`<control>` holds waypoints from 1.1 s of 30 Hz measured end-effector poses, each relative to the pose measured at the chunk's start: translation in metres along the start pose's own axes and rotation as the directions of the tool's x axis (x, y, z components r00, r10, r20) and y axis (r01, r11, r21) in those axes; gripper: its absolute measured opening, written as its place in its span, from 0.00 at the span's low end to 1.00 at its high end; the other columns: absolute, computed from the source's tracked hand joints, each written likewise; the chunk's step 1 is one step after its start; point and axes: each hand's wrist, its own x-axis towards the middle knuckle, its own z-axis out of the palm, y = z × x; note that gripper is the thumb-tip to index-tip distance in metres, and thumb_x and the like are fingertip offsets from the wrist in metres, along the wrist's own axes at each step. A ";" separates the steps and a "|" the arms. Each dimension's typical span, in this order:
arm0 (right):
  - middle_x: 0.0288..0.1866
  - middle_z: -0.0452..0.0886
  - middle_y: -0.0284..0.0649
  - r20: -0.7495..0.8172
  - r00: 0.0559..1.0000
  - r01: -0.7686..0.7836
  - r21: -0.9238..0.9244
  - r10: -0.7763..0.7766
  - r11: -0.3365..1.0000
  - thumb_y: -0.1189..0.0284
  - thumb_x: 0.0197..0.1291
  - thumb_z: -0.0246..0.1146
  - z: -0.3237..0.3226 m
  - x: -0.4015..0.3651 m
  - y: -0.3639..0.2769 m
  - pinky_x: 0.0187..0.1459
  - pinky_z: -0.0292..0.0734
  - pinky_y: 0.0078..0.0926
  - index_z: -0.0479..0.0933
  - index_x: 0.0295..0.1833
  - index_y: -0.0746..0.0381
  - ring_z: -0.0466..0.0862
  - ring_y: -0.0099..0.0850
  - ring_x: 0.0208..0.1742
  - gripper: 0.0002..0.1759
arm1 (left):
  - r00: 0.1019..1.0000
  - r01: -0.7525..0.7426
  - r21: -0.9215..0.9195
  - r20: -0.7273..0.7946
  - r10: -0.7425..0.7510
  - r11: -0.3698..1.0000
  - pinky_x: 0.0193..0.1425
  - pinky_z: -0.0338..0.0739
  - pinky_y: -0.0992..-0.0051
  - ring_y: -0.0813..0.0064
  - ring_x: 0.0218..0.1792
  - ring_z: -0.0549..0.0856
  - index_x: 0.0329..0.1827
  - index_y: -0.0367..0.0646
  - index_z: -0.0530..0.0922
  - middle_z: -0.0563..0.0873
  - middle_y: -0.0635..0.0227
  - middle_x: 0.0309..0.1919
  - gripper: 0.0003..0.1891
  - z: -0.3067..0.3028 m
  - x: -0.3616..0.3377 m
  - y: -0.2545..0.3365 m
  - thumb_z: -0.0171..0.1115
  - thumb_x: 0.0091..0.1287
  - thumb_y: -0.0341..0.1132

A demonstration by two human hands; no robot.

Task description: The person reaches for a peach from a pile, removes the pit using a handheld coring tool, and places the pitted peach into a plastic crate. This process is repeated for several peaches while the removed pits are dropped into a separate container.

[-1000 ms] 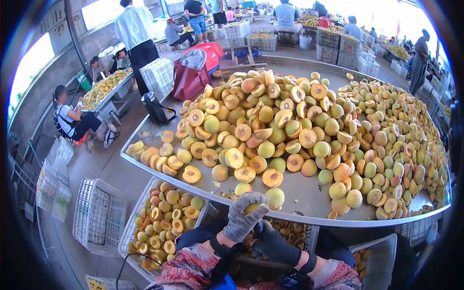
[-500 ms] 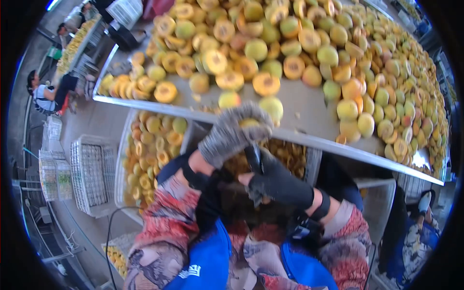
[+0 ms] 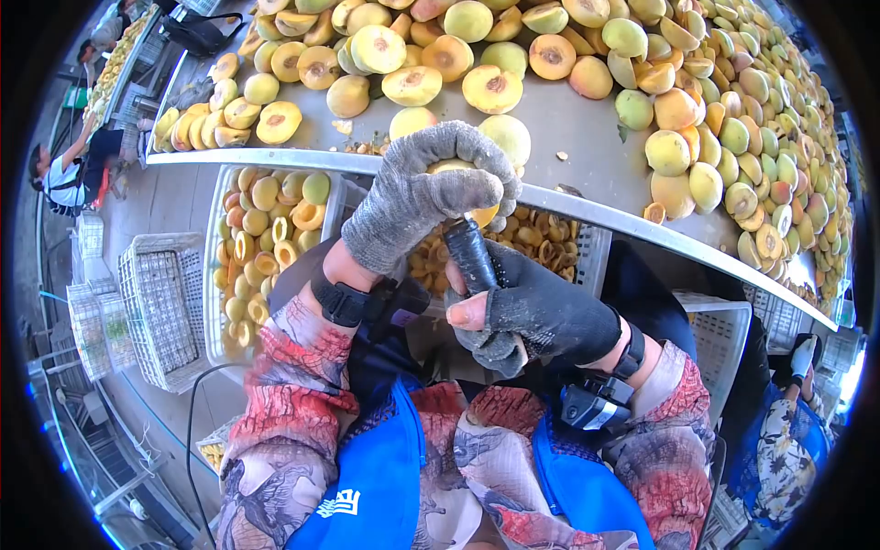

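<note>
My left hand (image 3: pixel 426 183), in a grey knitted glove, curls around a yellow peach (image 3: pixel 483 216) that shows only in part between the fingers. Just below it, my right hand (image 3: pixel 550 312), in a dark glove with the thumb tip bare, is closed around a black-handled tool (image 3: pixel 471 257). The handle's upper end meets the underside of the peach; the tool's working end is hidden. Both hands are in front of the metal table's edge (image 3: pixel 587 203). Close beyond my left fingers lie a whole-looking peach (image 3: pixel 507 137) and a cut peach half (image 3: pixel 492 89).
Heaped peaches (image 3: pixel 733 137) cover much of the table. Below its edge are a crate of peach halves (image 3: pixel 216 275) and a container of cut pieces (image 3: pixel 541 238). A white crate (image 3: pixel 160 312) stands on the floor at left. Other people (image 3: pixel 69 183) are at left and far right.
The view has shifted, so the table sits higher in it. My left hand still holds the peach; the black handle now points up against the fruit.
</note>
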 end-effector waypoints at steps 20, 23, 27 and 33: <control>0.23 0.69 0.30 0.237 0.970 -0.135 0.307 0.062 0.942 0.72 0.55 0.62 -0.003 -0.001 0.001 0.21 0.66 0.13 0.65 0.38 0.61 0.71 0.17 0.20 0.12 | 0.998 -0.066 -0.324 -0.018 0.064 0.944 0.35 0.79 0.71 0.69 0.31 0.82 0.39 0.37 0.75 0.81 0.58 0.32 0.14 0.015 -0.004 0.001 0.63 0.59 0.39; 0.25 0.71 0.36 -0.010 1.000 -0.002 -0.027 0.001 1.000 0.78 0.52 0.63 -0.005 0.007 0.003 0.16 0.63 0.14 0.62 0.39 0.59 0.71 0.19 0.17 0.15 | 0.996 -0.088 -0.343 -0.047 0.076 0.935 0.36 0.79 0.71 0.70 0.32 0.82 0.40 0.38 0.75 0.81 0.59 0.33 0.16 0.012 -0.001 -0.005 0.60 0.62 0.44; 0.33 0.78 0.41 -0.046 0.812 0.310 -0.811 -0.582 0.496 0.78 0.49 0.64 -0.014 0.026 0.024 0.32 0.75 0.30 0.65 0.53 0.65 0.81 0.38 0.31 0.24 | 0.977 -0.105 -0.338 -0.211 0.034 0.935 0.41 0.80 0.69 0.70 0.37 0.82 0.45 0.39 0.74 0.81 0.60 0.38 0.20 0.011 -0.002 -0.012 0.54 0.67 0.50; 0.40 0.77 0.53 0.039 0.746 0.106 -0.993 -0.665 0.060 0.77 0.47 0.64 -0.028 0.026 0.030 0.40 0.75 0.42 0.66 0.55 0.67 0.79 0.54 0.40 0.27 | 0.968 -0.119 -0.470 -0.249 -0.002 0.875 0.44 0.81 0.67 0.68 0.40 0.82 0.47 0.40 0.72 0.81 0.60 0.40 0.21 0.012 -0.001 -0.009 0.51 0.68 0.51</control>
